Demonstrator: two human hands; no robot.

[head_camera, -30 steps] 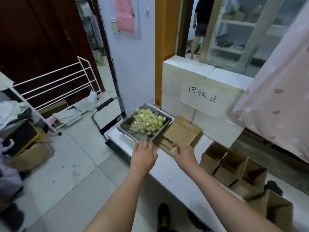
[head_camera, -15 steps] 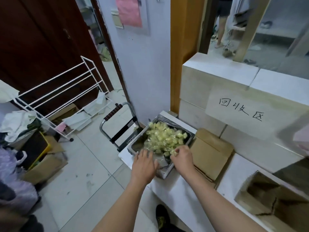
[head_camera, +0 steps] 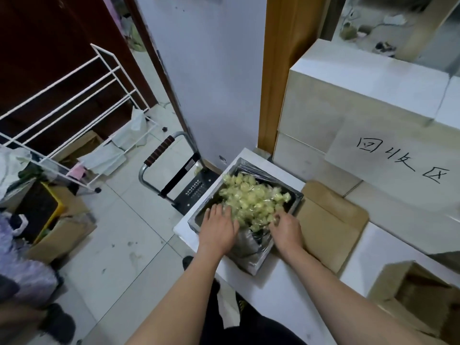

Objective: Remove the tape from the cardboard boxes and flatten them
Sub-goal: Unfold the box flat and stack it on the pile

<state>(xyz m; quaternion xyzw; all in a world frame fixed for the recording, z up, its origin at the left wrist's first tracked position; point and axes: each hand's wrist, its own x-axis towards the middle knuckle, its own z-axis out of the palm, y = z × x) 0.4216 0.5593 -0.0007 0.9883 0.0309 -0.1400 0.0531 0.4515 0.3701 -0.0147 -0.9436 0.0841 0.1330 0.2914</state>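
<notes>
While your head tilts down over the desk, this is what lies before you, biggest first:

Desk (head_camera: pixel 293 272): white; its right part runs out of the picture.
White blocks (head_camera: pixel 361 95): stacked behind the desk, with a handwritten paper sign (head_camera: pixel 398 160) cut off at the right edge.
Flattened boxes (head_camera: pixel 331 220): brown cardboard lying flat just right of the tray; how many sheets are in the pile you cannot tell.
Open box (head_camera: pixel 418 295): at the lower right corner, largely cropped; any tape on it is not visible.
Tray (head_camera: pixel 296 197): metal, at the desk's left end, lined with clear film and heaped with crumpled yellowish tape wads (head_camera: pixel 251 195).
Your left hand (head_camera: pixel 219 230): palm down over the tray's near left part, fingers (head_camera: pixel 214 210) straight and spread, reaching to the heap's edge, holding nothing you can see.
Your right hand (head_camera: pixel 286 230): at the tray's near right edge, fingers (head_camera: pixel 278 216) bent down into the wads; the tips are buried, so whether they pinch anything cannot be told.
</notes>
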